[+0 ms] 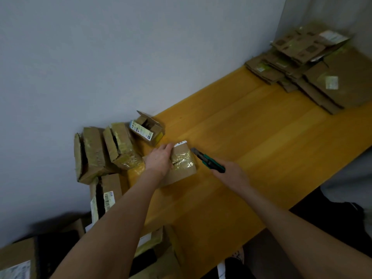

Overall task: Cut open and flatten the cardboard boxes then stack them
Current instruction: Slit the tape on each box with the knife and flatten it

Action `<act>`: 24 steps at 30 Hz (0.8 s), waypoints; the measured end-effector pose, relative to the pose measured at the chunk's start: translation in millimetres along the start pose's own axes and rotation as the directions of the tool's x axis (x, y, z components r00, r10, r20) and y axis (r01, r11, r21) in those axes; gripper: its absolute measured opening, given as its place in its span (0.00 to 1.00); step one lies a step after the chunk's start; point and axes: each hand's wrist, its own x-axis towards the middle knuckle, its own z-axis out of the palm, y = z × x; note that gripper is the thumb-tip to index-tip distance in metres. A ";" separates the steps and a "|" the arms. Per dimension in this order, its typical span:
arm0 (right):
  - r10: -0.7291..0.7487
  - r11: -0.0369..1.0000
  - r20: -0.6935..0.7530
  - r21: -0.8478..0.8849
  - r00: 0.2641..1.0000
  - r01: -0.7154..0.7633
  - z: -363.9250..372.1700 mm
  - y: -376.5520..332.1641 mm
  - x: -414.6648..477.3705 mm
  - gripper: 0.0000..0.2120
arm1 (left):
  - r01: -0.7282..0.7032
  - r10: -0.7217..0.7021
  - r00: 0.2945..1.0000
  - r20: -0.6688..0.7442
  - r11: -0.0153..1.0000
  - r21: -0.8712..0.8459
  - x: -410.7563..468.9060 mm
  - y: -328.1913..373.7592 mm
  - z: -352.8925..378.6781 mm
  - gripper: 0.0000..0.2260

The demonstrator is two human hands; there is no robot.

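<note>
holding the box (182, 174) down near the left end of the table (251, 148), the left hand (161, 158) clasps its left side, fingers along the edge and thumb on the taped top. shiny tape (186, 161) runs across that top, with a dark slit beside the thumb. the right hand (231, 176) is wrapped round a green-and-black knife (209, 161), grey tip aimed at the box's far right corner and just beside it. touching or not, can't tell. behind the box sits an open box (148, 128) with a label, flaps up. two taped boxes (120, 146) lean by the wall (120, 57) further left. way off at the table's far right end lies a stack (314, 73) of flattened cardboard.
</note>
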 end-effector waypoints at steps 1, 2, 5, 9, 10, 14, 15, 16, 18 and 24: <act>-0.012 1.000 0.001 0.004 1.000 0.012 -0.9 0.0 0.7 0.23 | 0.004 -0.004 1.000 0.011 1.000 -0.005 -0.8 -0.1 2.5 0.33; -0.023 1.000 0.007 -0.003 1.000 0.023 -1.8 0.1 1.8 0.23 | 0.010 -0.010 1.000 0.015 1.000 -0.012 -1.5 -0.1 4.7 0.33; -0.029 0.999 0.059 -0.021 0.998 0.030 -3.7 -0.1 3.0 0.23 | 0.022 -0.022 1.000 0.003 1.000 -0.010 -1.7 0.3 9.6 0.34; -0.052 0.998 0.121 0.035 0.991 0.048 -7.0 2.9 1.8 0.22 | 0.026 -0.026 1.000 -0.008 1.000 0.014 -1.5 0.4 15.2 0.33; -0.058 0.998 0.133 0.018 0.989 0.056 -7.8 4.5 0.4 0.22 | 0.026 -0.026 1.000 -0.007 0.999 0.022 -1.8 0.4 16.8 0.33; -0.088 0.994 0.188 -0.053 0.978 0.100 -8.6 14.9 -4.7 0.22 | 0.028 -0.028 0.999 0.019 0.999 0.022 -0.2 -0.3 21.3 0.33; -0.090 0.993 0.206 -0.061 0.974 0.104 -10.0 17.5 -5.3 0.22 | 0.032 -0.033 0.999 0.027 0.999 0.017 0.4 -1.0 21.9 0.34; -0.086 0.993 0.223 -0.060 0.971 0.102 -11.5 21.0 -5.1 0.22 | 0.040 -0.040 0.999 0.037 0.999 0.009 0.9 -1.4 22.0 0.34; -0.049 0.998 0.209 -0.031 0.977 0.057 -13.7 25.6 -4.4 0.22 | 0.073 -0.070 0.995 0.065 0.997 -0.033 2.5 -1.8 21.6 0.34; 0.203 0.979 0.044 -0.007 0.978 -0.203 17.1 14.5 14.9 0.22 | 0.144 -0.135 0.987 0.085 0.985 -0.101 -0.9 2.7 10.5 0.33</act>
